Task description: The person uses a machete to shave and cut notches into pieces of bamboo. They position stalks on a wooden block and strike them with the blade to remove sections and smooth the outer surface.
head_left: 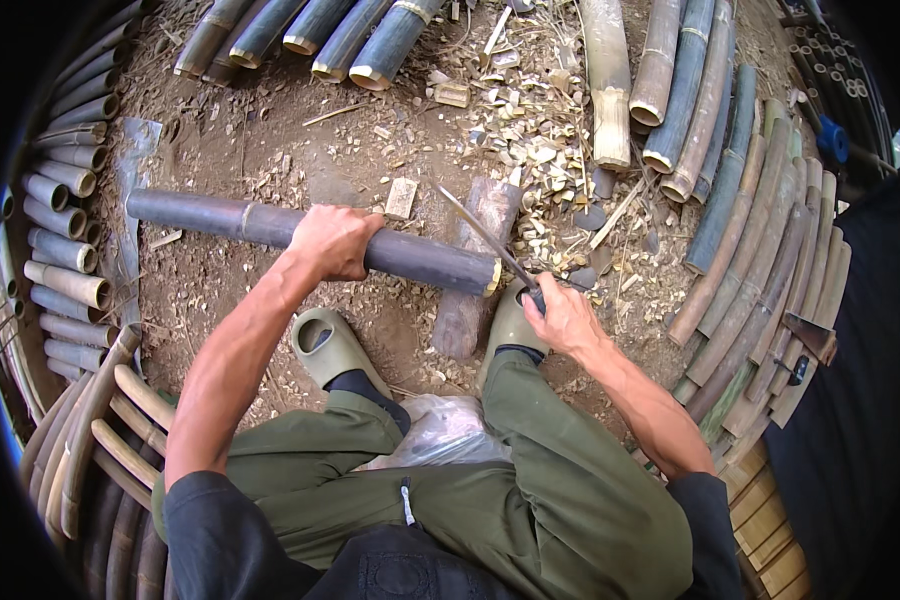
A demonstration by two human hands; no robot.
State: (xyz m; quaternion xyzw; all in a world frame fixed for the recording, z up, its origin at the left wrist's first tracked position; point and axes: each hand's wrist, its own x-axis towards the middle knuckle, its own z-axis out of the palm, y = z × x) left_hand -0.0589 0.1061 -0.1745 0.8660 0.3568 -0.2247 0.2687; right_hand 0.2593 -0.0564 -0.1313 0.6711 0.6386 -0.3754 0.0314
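Note:
My left hand point(335, 243) is wrapped round the middle of a dark bamboo pole point(425, 262), which slants from the upper left toward my right foot. The pole's pale, chipped right end rests across a short wooden block point(460, 325) on the ground. In my right hand point(567, 315) is the dark handle of a long-bladed knife point(485, 234). Its blade points up and to the left, just beyond the pole's cut end. Whether the blade touches the pole I cannot tell.
Pale wood chips point(540, 150) litter the dirt around the block. Cut bamboo lengths point(610, 90) lie at the top, more bamboo poles point(770, 270) at the right, and a stack of bamboo pieces point(65, 250) at the left. A clear plastic bag point(440, 430) lies between my feet.

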